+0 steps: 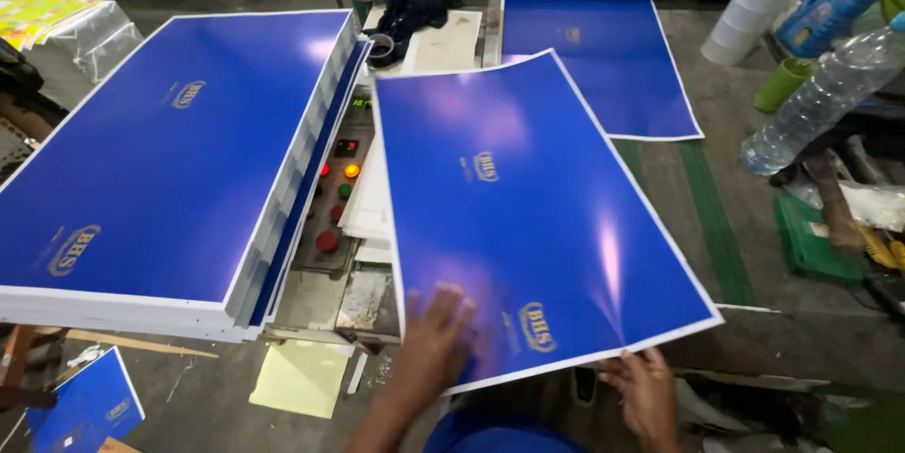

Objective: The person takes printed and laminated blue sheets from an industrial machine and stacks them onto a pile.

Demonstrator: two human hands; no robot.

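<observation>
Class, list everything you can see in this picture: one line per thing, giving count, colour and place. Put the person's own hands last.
glossy sheet: one, blue with white border, centre, under both hands
sheet stack: one, blue tops, left
sheet at the roller: one, blue, top centre
control panel: one, grey with red, green and orange buttons, between stack and held sheet
tape rolls: one pile, white, top right
plastic bottle: one, clear, right
green cup: one, right
dark cloth: one, top centre
yellow paper: one, floor, lower left
left hand: flat on sheet
right hand: fingers at sheet's near edge
</observation>
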